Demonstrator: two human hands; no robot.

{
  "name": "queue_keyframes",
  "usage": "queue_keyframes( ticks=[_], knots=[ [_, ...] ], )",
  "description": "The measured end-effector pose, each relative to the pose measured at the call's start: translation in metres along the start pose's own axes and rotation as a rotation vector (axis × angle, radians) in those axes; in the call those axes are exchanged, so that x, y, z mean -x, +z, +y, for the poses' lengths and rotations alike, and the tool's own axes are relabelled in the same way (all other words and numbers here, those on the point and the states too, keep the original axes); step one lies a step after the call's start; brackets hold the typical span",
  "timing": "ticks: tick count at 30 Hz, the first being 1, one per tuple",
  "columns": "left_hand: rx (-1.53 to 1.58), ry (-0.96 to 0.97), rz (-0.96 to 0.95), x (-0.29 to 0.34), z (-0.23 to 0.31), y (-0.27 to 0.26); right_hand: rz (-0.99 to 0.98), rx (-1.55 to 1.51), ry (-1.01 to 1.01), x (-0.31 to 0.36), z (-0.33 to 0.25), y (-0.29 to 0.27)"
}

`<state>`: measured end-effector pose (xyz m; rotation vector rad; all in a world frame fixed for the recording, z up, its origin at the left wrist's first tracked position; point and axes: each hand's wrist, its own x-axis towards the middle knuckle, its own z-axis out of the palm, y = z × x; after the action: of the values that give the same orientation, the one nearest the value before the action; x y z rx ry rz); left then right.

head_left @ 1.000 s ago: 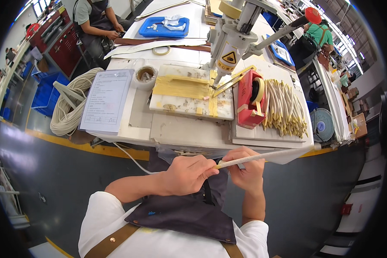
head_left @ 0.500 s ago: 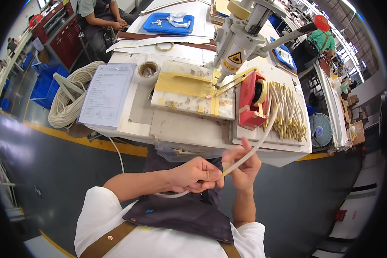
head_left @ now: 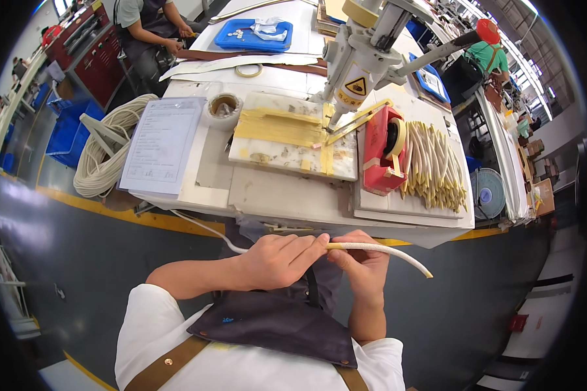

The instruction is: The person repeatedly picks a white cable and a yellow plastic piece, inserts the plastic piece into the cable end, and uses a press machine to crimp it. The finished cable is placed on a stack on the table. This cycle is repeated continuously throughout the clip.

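Both forearms come up from the lower edge and meet in front of the person's chest, just short of the near edge of the bench (head_left: pixel 293 199). The left hand (head_left: pixel 282 259) lies knuckles up, its wrist bent inward and its fingers stretched to the right, pressed together along a pale cream cord (head_left: pixel 378 250) that they pinch against the thumb. The right hand (head_left: pixel 365 264) stands more upright, forearm nearly vertical, fingers curled around the same cord from below and behind, touching the tips of the left fingers. From this joint grip the cord runs out to the right in a gentle downward curve and ends free in the air above the dark floor; a thinner white stretch of it leaves the left hand on the other side and climbs toward the underside of the bench. Under the hands hangs a dark apron (head_left: pixel 274 322) over a white shirt, with a brown strap crossing it. On the bench, well apart from the hands, lie a sheet of paper (head_left: pixel 163 143), a board striped with yellow tape (head_left: pixel 293 133), a red tape holder (head_left: pixel 383 153) and, just beside that, a pile of cut cord pieces (head_left: pixel 434 166). A white machine head (head_left: pixel 362 52) stands over the board. A coil of cord (head_left: pixel 107 150) hangs off the left end of the bench. Another person sits at the far end near a blue tray (head_left: pixel 253 34).
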<state>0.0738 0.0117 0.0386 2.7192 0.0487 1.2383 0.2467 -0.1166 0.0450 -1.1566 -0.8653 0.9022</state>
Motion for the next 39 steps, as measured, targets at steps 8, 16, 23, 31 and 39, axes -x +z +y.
queue_keyframes(
  ticks=[8, 16, 23, 31, 39],
  knots=[
    [0.711, -0.485, -0.240, -0.007, -0.001, -0.002, -0.175, 0.290, -0.178, -0.017, -0.004, -0.014],
    [1.813, -1.087, -0.655, -0.009, -0.025, -0.003, -0.423, 0.011, -0.111, -0.035, 0.010, -0.025],
    [1.321, -0.941, -0.204, -0.014, -0.018, 0.003, -0.151, -0.382, 0.186, -0.034, 0.046, -0.011],
    [0.278, -0.352, 0.076, -0.004, -0.012, 0.018, -0.115, -0.423, 0.187, -0.045, 0.039, 0.009],
    [1.318, -1.274, -0.331, -0.006, -0.044, -0.011, -0.104, -0.452, 0.228, -0.107, 0.049, -0.012]
  ],
)
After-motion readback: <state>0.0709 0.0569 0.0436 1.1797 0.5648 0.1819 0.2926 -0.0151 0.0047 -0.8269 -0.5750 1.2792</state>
